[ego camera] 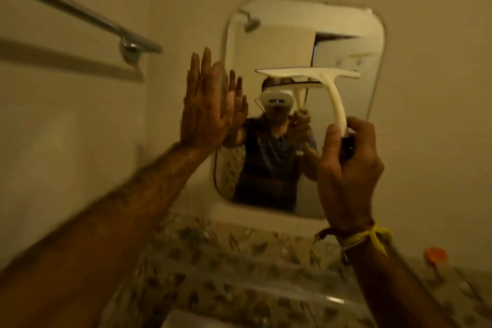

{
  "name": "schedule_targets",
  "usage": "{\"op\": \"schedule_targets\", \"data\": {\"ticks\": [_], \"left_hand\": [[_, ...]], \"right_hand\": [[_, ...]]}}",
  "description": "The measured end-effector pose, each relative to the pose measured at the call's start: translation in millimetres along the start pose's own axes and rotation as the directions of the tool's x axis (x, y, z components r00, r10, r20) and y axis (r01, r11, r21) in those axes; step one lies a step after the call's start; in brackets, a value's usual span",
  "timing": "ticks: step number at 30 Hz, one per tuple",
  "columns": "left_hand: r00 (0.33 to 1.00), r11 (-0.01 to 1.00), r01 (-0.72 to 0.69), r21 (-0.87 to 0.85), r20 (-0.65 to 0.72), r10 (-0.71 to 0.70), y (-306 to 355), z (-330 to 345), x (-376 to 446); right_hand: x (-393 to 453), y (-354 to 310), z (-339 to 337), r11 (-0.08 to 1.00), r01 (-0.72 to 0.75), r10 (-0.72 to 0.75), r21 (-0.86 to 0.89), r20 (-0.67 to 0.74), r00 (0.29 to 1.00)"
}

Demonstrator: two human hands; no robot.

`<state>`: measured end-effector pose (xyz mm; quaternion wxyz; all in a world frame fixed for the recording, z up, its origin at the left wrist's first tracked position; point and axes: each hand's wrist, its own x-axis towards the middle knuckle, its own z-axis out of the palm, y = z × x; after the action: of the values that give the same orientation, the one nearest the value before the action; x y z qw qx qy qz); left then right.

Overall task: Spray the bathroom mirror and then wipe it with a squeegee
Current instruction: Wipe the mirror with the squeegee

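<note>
The rounded bathroom mirror hangs on the wall ahead of me. My right hand grips the handle of a white squeegee. Its blade lies horizontally against the glass in the mirror's upper middle. My left hand is flat with its fingers pointing up, and its palm rests at the mirror's left edge. The mirror reflects both hands, the squeegee and a person wearing a head camera. No spray bottle is in view.
A metal towel bar juts from the left wall at upper left. Below the mirror sits a leaf-patterned surface. An orange object lies at lower right. A shower head shows in the reflection.
</note>
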<state>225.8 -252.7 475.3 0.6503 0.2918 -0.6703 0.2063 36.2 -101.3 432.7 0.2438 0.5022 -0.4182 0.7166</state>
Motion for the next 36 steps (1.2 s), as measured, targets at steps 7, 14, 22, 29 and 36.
{"op": "schedule_targets", "data": {"ticks": [7,14,22,29,36], "left_hand": [[0.994,0.999,0.024,0.034,0.106,-0.028,-38.4,31.2,78.6],[0.990,0.982,0.127,-0.137,0.073,-0.118,-81.9,66.3,110.9],[0.993,0.998,0.055,-0.037,-0.107,-0.058,-113.8,98.6,94.2],[0.987,0.994,0.024,0.111,-0.162,-0.005,-113.5,101.7,93.8],[0.981,0.993,-0.043,0.107,-0.182,0.062,-114.7,103.4,93.5]], "right_hand": [[80.2,-15.5,71.9,0.989,0.140,-0.124,-0.056,0.224,0.967],[130.3,-17.5,145.6,0.945,0.298,-0.257,-0.135,0.255,0.932],[126.8,3.9,196.1,0.854,0.417,-0.363,-0.310,0.217,0.906],[105.1,18.9,187.4,0.872,0.347,-0.271,-0.345,0.251,0.929],[101.1,26.8,178.6,0.827,0.403,-0.296,-0.392,0.307,0.905]]}}
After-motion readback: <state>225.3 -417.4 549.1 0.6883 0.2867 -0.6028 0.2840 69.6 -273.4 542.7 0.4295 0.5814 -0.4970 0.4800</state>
